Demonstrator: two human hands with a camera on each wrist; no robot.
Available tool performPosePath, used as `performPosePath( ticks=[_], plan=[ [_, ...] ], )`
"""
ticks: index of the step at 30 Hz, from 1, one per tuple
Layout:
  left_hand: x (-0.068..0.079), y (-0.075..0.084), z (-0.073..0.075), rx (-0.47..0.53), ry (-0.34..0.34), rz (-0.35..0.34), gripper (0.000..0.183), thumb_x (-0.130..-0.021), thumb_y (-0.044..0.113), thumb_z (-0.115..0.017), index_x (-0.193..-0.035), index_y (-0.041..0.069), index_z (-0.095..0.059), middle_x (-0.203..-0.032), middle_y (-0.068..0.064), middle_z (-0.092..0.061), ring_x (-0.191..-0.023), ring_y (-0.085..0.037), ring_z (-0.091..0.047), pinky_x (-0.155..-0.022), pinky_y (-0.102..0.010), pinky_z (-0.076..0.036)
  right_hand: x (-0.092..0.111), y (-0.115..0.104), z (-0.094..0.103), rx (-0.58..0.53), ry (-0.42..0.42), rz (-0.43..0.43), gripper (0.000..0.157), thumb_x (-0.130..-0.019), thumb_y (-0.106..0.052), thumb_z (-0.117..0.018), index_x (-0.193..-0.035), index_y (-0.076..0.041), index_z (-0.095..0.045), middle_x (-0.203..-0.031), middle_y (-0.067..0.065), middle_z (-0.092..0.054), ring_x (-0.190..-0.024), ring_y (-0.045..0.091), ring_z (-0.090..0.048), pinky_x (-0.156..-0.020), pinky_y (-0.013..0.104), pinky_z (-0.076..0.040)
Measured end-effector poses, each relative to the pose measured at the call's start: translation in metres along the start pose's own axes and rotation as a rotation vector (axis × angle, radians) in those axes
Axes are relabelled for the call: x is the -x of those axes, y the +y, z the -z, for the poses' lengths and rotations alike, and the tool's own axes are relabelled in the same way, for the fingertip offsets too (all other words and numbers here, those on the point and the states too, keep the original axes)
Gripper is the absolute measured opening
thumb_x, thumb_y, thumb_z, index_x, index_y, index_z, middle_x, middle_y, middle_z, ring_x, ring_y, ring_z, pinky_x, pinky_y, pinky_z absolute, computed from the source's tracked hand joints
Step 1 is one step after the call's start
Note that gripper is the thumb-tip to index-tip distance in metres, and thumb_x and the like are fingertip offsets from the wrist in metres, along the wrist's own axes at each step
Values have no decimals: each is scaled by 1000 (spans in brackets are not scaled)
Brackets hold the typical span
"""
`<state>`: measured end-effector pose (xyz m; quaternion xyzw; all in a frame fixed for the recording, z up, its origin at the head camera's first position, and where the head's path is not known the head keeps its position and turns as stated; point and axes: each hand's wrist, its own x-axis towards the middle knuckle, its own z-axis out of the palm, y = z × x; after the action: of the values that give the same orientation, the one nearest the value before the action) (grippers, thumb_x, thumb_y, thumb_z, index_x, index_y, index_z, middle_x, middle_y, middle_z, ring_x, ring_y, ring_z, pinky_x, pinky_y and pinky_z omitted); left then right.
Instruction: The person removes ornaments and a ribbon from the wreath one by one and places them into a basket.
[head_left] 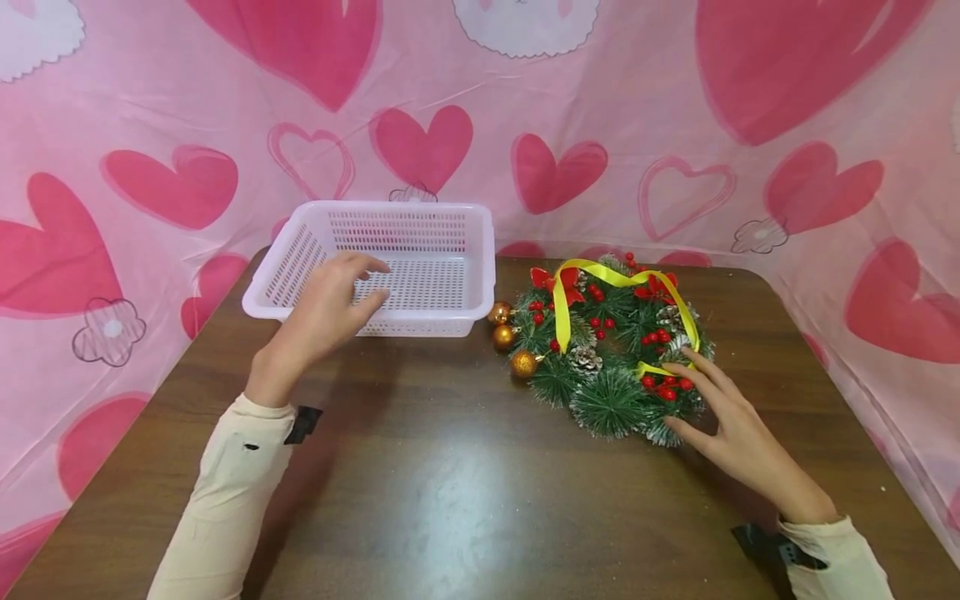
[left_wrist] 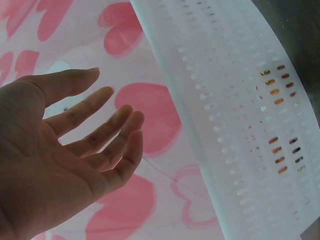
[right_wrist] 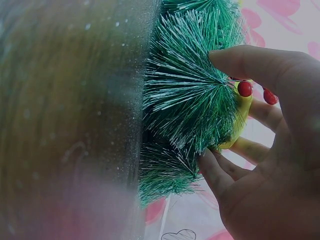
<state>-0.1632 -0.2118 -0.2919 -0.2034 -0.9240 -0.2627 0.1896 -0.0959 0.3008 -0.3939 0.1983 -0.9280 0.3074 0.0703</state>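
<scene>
A green wreath (head_left: pixel 611 404) with red berries, pinecones and red bows lies on the right half of the table. Yellow ribbon (head_left: pixel 562 315) loops over its top. My right hand (head_left: pixel 742 429) is at the wreath's front right edge, fingers spread. In the right wrist view its thumb (right_wrist: pixel 245 61) is against the needles and the other fingers are on the far side; whether they press on it is unclear. My left hand (head_left: pixel 326 302) hovers over the front left of a white plastic basket (head_left: pixel 420 326), fingers loosely bent and holding nothing. The basket has no contents in view.
Several golden ball ornaments (head_left: pixel 523 363) lie between the basket and the wreath, touching or close to the wreath's left side. A pink cloth with hearts (head_left: pixel 558 171) hangs behind the brown wooden table (head_left: pixel 465 467).
</scene>
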Motion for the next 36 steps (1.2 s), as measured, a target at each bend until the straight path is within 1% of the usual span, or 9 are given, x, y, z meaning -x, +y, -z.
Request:
performPosePath(
  ticks=[2, 5, 10, 15, 17, 21, 26, 31, 36],
  plan=[
    [0, 2, -2, 9, -1, -10, 27, -87, 4, -70, -112, -6, -67, -114, -24, -65, -101, -38, -60, -88, -51, -47, 0, 0, 0, 0, 0, 1, 74, -81, -16, -84, -145, -24, -49, -162, 7, -24, -143, 47, -25, -90, 81, -29],
    [1, 6, -6, 20, -17, -14, 28, -87, 4, -71, -113, -6, -67, -115, -24, -64, -103, -39, -60, -90, -52, -46, 0, 1, -1, 0, 0, 2, 73, -81, -17, -84, -145, -25, -49, -162, 6, -25, -143, 47, -25, -90, 81, -29],
    [1, 14, -12, 28, -45, -14, 29, -88, 5, -70, -114, -4, -67, -117, -23, -63, -107, -38, -59, -90, -52, -46, 1, 1, -2, -2, 0, -1, 73, -81, -16, -84, -145, -25, -49, -162, 6, -25, -143, 46, -25, -90, 81, -29],
    [4, 29, -19, 45, -55, -42, 29, -88, 6, -72, -115, -2, -66, -119, -19, -63, -113, -34, -57, -95, -50, -46, 1, 2, 2, 11, 3, 12, 75, -80, -17, -85, -145, -25, -49, -161, 6, -26, -143, 46, -26, -89, 80, -30],
    [3, 35, -24, 61, -63, -59, 31, -87, 6, -73, -116, -2, -66, -119, -18, -62, -116, -34, -56, -99, -50, -44, 1, 3, 4, 12, 6, 12, 75, -79, -17, -85, -145, -25, -49, -161, 6, -26, -143, 45, -25, -89, 81, -30],
    [1, 42, -33, 62, -64, -105, 30, -86, 6, -74, -114, -2, -66, -115, -16, -64, -112, -34, -57, -99, -50, -45, 2, 3, 5, 13, 11, 8, 75, -79, -16, -85, -145, -25, -49, -161, 5, -26, -144, 44, -25, -89, 81, -29],
    [1, 47, -45, 47, -87, -166, 28, -87, 7, -74, -112, -1, -66, -112, -14, -65, -109, -33, -58, -97, -48, -45, 2, 2, 4, 9, 11, 5, 75, -79, -17, -85, -145, -25, -49, -162, 4, -26, -143, 45, -25, -89, 81, -29],
    [-1, 54, -54, 65, -100, -197, 26, -87, 6, -73, -111, 2, -67, -111, -12, -64, -103, -28, -59, -91, -44, -49, 1, 1, 3, 15, 13, 4, 74, -79, -17, -85, -144, -26, -49, -161, 4, -26, -143, 45, -26, -89, 81, -30],
    [-4, 61, -63, 79, -129, -240, 24, -89, 8, -72, -111, 3, -67, -110, -9, -64, -98, -25, -62, -87, -40, -52, 0, 1, 0, 10, 10, 2, 74, -80, -17, -85, -144, -26, -49, -161, 5, -27, -143, 45, -25, -90, 81, -29]
  ],
)
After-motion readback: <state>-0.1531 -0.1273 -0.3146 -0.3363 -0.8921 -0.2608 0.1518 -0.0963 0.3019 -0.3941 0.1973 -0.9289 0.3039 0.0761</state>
